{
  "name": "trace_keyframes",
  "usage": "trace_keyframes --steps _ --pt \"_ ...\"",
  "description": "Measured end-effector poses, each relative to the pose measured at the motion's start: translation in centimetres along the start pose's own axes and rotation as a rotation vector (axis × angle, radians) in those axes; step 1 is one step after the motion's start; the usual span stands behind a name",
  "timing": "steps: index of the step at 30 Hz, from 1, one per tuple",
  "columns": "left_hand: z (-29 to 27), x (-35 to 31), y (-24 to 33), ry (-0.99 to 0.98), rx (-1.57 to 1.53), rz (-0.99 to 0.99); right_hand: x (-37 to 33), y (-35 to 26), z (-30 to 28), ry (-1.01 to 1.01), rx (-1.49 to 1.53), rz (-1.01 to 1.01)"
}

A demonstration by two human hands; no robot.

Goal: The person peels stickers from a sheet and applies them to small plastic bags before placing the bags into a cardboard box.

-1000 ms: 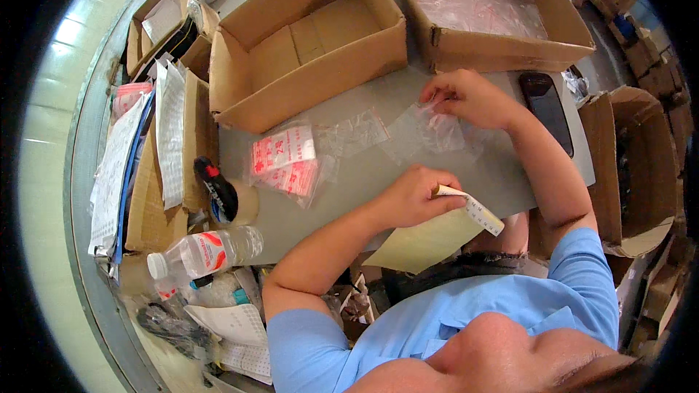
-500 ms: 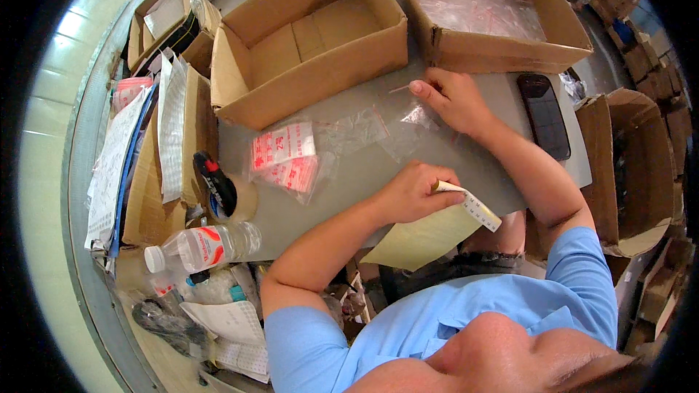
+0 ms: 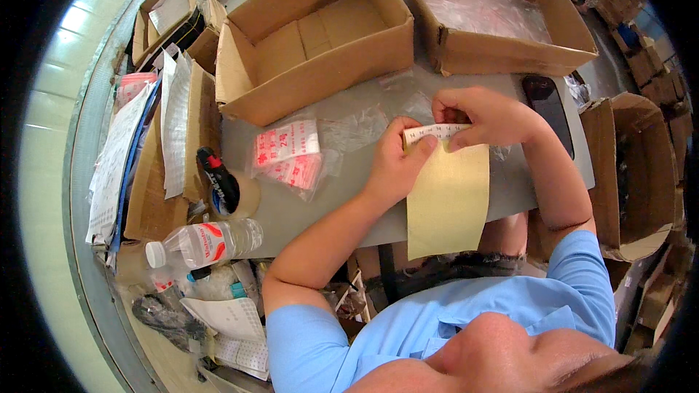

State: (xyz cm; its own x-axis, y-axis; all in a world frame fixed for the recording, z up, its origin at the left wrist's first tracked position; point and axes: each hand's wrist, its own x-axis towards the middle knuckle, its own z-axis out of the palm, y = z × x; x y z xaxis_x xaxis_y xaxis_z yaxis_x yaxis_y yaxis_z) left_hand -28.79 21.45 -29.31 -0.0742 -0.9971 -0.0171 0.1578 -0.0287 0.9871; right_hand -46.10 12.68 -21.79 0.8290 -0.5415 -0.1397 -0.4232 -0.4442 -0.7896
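A sheet of labels (image 3: 448, 207) hangs over the table's near edge, mostly bare pale-yellow backing with a row of small white printed labels along its folded-over top. My left hand (image 3: 397, 164) pinches its upper left corner, thumb on the front. At the upper right, my right hand (image 3: 489, 118) is closed on the same top edge, thumb and fingers near the label row. Whether a single loose label sits in the right fingers is hidden. Clear plastic bags (image 3: 357, 129) lie just beyond my hands, and red-and-white printed bags (image 3: 287, 149) are left of them.
Two cardboard boxes stand at the back: one brown box (image 3: 313, 65) and one with clear bags (image 3: 484, 14). A black phone (image 3: 547, 116) lies at right. Tape (image 3: 247, 196), a black-handled cutter (image 3: 218, 182) and a water bottle (image 3: 207, 242) sit at left. Another carton (image 3: 633, 175) is beyond the right edge.
My right hand has come back from near the right box to the sheet. My left hand has raised and turned the sheet, so its yellow backing now hangs straight down between both hands.
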Motion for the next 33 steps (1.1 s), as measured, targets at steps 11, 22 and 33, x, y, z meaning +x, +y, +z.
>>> trace_keyframes --steps 11,22,33 --pt "-0.8 0.0 -0.3 0.081 0.072 0.078 0.2 -0.2 0.4 0.153 0.109 -0.107" --pt "-0.7 0.0 -0.4 0.069 0.151 0.092 0.0 -0.7 0.6 0.181 -0.010 -0.038" --pt "-0.7 0.1 -0.4 0.054 0.150 0.082 0.0 -0.8 1.0 0.262 -0.089 -0.135"
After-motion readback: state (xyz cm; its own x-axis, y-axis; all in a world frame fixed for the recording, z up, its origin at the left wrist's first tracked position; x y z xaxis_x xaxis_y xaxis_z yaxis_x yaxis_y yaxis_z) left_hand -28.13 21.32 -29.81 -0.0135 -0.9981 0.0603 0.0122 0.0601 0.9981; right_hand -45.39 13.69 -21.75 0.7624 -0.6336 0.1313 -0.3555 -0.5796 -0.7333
